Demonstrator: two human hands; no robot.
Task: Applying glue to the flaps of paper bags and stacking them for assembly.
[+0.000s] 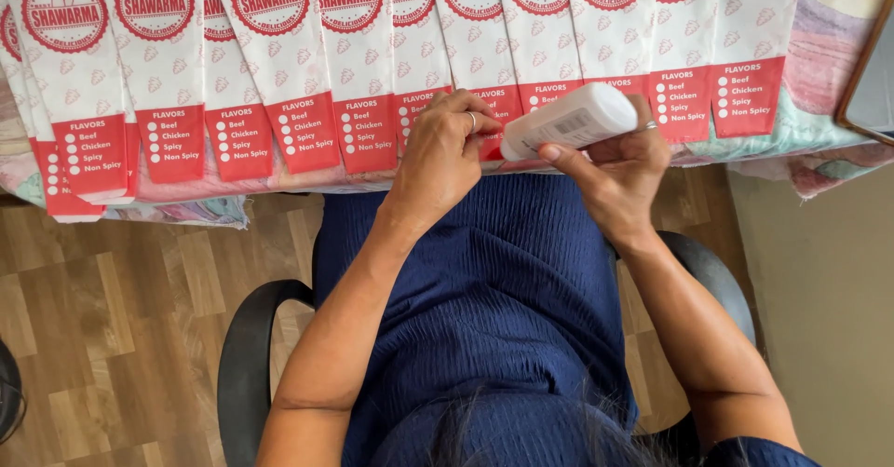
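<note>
**Gripping a white bottle at the table edge**

Holding a white bottle (570, 121) sideways above the near edge of the table (829, 141), the right hand (619, 174) is wrapping its fingers and thumb around the body, with the wider end pointing up and right. The left hand (445, 150) is meeting the bottle's narrow end, fingertips pinching there; whether a cap is under them is hidden. A pale label with small dark print is running along the bottle's side.

Just behind the bottle, a row of paper sleeves (303, 67) is lying side by side across the table, overlapping slightly and hanging over the near edge. Each is showing a round red emblem at the top, a faint repeating pattern through the middle, and a red block with white dots and lines of print at the bottom. Beneath them a pastel cloth (824, 48) is covering the tabletop.

Open room is lying below the edge: the lap in a dark blue dress (484, 309), black chair armrests (247, 355) on both sides, and wood-patterned floor (112, 337) to the left. At the far right, a dark flat item with a brown rim (871, 81) is sitting on the cloth.
</note>
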